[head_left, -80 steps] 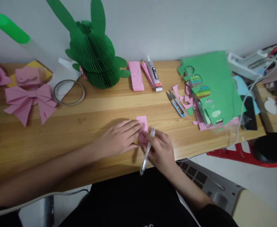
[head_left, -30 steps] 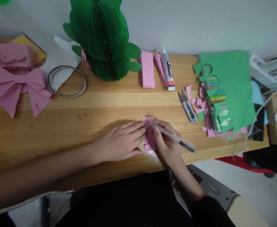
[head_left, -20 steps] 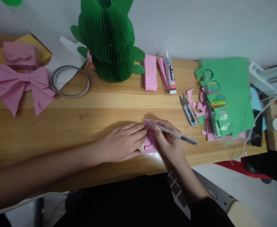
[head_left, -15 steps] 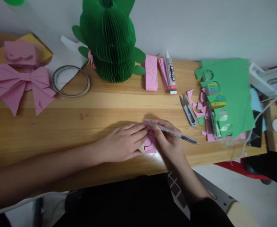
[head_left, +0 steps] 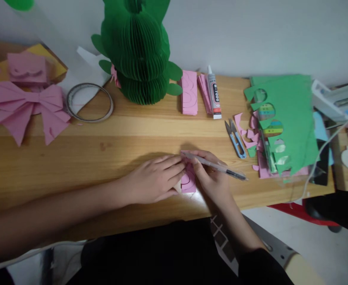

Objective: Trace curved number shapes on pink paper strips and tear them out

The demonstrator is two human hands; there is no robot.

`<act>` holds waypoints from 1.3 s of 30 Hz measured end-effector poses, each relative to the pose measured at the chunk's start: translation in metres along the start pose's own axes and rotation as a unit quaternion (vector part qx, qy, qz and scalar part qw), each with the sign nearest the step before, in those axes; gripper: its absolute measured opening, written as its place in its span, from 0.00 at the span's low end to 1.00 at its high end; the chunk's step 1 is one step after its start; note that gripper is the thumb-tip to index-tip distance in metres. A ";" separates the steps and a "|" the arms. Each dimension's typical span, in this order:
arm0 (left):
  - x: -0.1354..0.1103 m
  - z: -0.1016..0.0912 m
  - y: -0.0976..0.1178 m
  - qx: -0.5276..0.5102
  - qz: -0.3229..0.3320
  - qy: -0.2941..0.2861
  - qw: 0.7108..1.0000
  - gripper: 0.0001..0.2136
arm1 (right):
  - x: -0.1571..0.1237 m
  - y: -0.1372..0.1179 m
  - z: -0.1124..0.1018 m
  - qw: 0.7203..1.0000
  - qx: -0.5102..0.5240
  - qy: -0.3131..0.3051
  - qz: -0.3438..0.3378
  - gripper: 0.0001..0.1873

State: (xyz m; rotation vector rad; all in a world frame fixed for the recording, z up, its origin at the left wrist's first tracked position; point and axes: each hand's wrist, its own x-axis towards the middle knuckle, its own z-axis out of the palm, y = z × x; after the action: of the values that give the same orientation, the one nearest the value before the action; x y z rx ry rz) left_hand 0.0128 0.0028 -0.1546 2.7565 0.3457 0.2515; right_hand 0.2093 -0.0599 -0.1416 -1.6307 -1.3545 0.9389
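A small pink paper strip (head_left: 188, 180) with a drawn curve lies near the front of the wooden table (head_left: 102, 150). My left hand (head_left: 154, 178) rests flat on it with fingers stretched out, pinning its left side and a pale template under the fingertips. My right hand (head_left: 211, 178) is closed round a clear pen (head_left: 218, 168), whose tip touches the strip's far end. The pen's barrel points right.
Behind stand a green honeycomb paper figure (head_left: 138, 55), a stack of pink strips (head_left: 188, 93), a glue tube (head_left: 214, 93) and small snips (head_left: 236, 139). Green sheets (head_left: 289, 118) pile up at the right. A tape ring (head_left: 90, 103) and pink bow (head_left: 25, 109) lie left.
Since 2.7 s ago the pen has swung from pointing toward me to lying rightward, its tip now at the strip's far end. In the last second both hands have barely moved.
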 end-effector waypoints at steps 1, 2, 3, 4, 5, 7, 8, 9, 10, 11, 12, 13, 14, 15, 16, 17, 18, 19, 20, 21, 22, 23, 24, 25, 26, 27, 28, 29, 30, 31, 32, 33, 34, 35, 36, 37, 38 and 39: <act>0.000 0.000 0.000 0.002 0.000 0.003 1.000 0.21 | 0.000 0.000 0.000 1.000 -0.001 -0.001 -0.001 0.11; 0.000 0.000 0.000 0.005 0.001 0.005 1.000 0.21 | 0.000 -0.001 0.000 1.000 -0.004 0.002 -0.003 0.11; 0.000 0.000 0.000 0.009 0.003 0.008 1.000 0.21 | -0.001 -0.001 0.000 1.000 -0.007 0.005 -0.007 0.11; 0.000 0.000 0.000 0.015 0.005 0.010 1.000 0.20 | -0.001 -0.001 0.000 1.000 -0.011 0.009 -0.011 0.11; 0.001 0.000 0.000 0.020 0.006 0.009 1.000 0.20 | -0.002 -0.001 0.000 1.000 -0.013 0.014 -0.015 0.11; 0.001 0.000 0.000 0.028 0.006 0.005 1.000 0.20 | -0.003 -0.001 0.000 0.999 -0.011 0.022 -0.023 0.11; 0.001 0.000 0.000 0.030 0.006 0.001 1.000 0.20 | -0.003 0.000 -0.001 0.999 -0.011 0.026 -0.027 0.11; 0.001 -0.001 0.000 0.032 0.006 -0.003 0.999 0.20 | -0.004 0.000 -0.001 0.999 -0.013 0.030 -0.030 0.10; 0.001 -0.001 0.000 0.033 0.006 -0.003 0.999 0.20 | -0.005 0.000 -0.001 0.999 -0.018 0.036 -0.031 0.10; 0.001 0.000 0.000 0.034 0.007 -0.001 0.999 0.20 | -0.005 0.000 -0.001 0.998 -0.027 0.042 -0.029 0.09; 0.001 0.000 -0.001 0.034 0.010 0.002 0.999 0.20 | -0.006 0.000 -0.002 0.998 -0.038 0.048 -0.027 0.09; 0.001 0.000 -0.001 0.034 0.013 0.006 0.999 0.20 | -0.007 0.001 -0.002 0.997 -0.047 0.055 -0.026 0.08; 0.001 0.000 -0.001 0.033 0.016 0.012 0.999 0.20 | -0.008 0.001 -0.002 0.996 -0.055 0.060 -0.027 0.08; 0.001 0.001 -0.001 0.033 0.018 0.017 0.999 0.20 | -0.009 0.001 -0.003 0.996 -0.059 0.063 -0.029 0.08; 0.000 0.001 -0.001 0.034 0.020 0.019 0.999 0.20 | -0.010 0.001 -0.003 0.996 -0.061 0.063 -0.031 0.07; 0.000 0.001 -0.001 0.036 0.021 0.021 0.999 0.20 | -0.011 0.001 -0.003 0.996 -0.061 0.063 -0.033 0.08; 0.000 0.001 -0.001 0.039 0.021 0.023 0.999 0.20 | -0.012 0.001 -0.004 0.996 -0.061 0.061 -0.032 0.08; 0.000 0.001 -0.001 0.042 0.022 0.025 0.999 0.20 | -0.013 0.001 -0.004 0.996 -0.063 0.059 -0.029 0.08; 0.000 0.000 -0.001 0.045 0.021 0.027 0.998 0.21 | -0.014 0.001 -0.004 0.996 -0.066 0.059 -0.025 0.08; 0.000 0.000 -0.001 0.048 0.022 0.030 0.998 0.21 | -0.015 0.000 -0.005 0.996 -0.069 0.061 -0.023 0.08; 0.000 0.000 -0.001 0.052 0.022 0.031 0.998 0.21 | -0.016 0.000 -0.005 0.995 -0.070 0.062 -0.021 0.08; 0.000 0.000 -0.001 0.055 0.022 0.032 0.998 0.21 | -0.016 0.000 -0.005 0.995 -0.071 0.063 -0.021 0.08; 0.000 0.000 -0.001 0.059 0.021 0.030 0.998 0.21 | -0.016 0.000 -0.006 0.995 -0.070 0.062 -0.021 0.08; 0.000 0.000 -0.001 0.062 0.022 0.029 0.997 0.21 | -0.016 0.000 -0.006 0.996 -0.067 0.062 -0.020 0.08; 0.001 0.000 -0.001 0.066 0.022 0.027 0.997 0.21 | -0.016 0.000 -0.006 0.996 -0.064 0.060 -0.018 0.08; 0.001 0.000 -0.001 0.068 0.023 0.026 0.997 0.21 | -0.016 0.000 -0.006 0.996 -0.061 0.059 -0.016 0.08; 0.001 0.000 -0.001 0.070 0.024 0.027 0.997 0.21 | -0.016 0.000 -0.006 0.997 -0.058 0.056 -0.013 0.08; 0.001 0.001 -0.001 0.070 0.025 0.029 0.997 0.21 | -0.016 0.001 -0.006 0.997 -0.054 0.055 -0.010 0.08; 0.002 0.000 -0.001 0.070 0.028 0.029 0.997 0.21 | -0.016 0.002 -0.006 0.997 -0.051 0.053 -0.008 0.08; 0.002 0.000 -0.001 0.068 0.030 0.030 0.997 0.21 | -0.016 0.002 -0.006 0.997 -0.049 0.053 -0.008 0.08; 0.002 0.000 -0.001 0.065 0.033 0.029 0.997 0.21 | -0.016 0.002 -0.006 0.997 -0.048 0.052 -0.008 0.08; 0.002 -0.001 -0.001 0.062 0.035 0.029 0.997 0.20 | -0.016 0.002 -0.006 0.997 -0.049 0.051 -0.009 0.08; 0.003 -0.001 -0.001 0.061 0.035 0.026 0.997 0.20 | -0.016 0.002 -0.007 0.997 -0.051 0.052 -0.010 0.08; 0.003 -0.001 -0.001 0.061 0.035 0.024 0.997 0.20 | -0.016 0.002 -0.007 0.997 -0.056 0.053 -0.012 0.08; 0.003 -0.002 -0.001 0.063 0.035 0.022 0.997 0.20 | -0.017 0.001 -0.008 0.997 -0.061 0.054 -0.013 0.08; 0.003 -0.002 0.000 0.066 0.034 0.020 0.997 0.20 | -0.017 0.001 -0.008 0.996 -0.065 0.056 -0.014 0.08; 0.003 -0.002 0.000 0.070 0.032 0.019 0.997 0.21 | -0.017 0.000 -0.009 0.996 -0.069 0.057 -0.016 0.08; 0.003 -0.003 0.000 0.073 0.031 0.018 0.997 0.21 | -0.018 0.000 -0.009 0.996 -0.072 0.059 -0.018 0.08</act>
State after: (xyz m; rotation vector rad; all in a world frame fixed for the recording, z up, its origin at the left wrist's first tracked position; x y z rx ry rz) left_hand 0.0149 0.0048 -0.1520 2.9138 0.2982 0.3032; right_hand 0.2148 -0.0788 -0.1367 -1.7352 -1.3933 0.7266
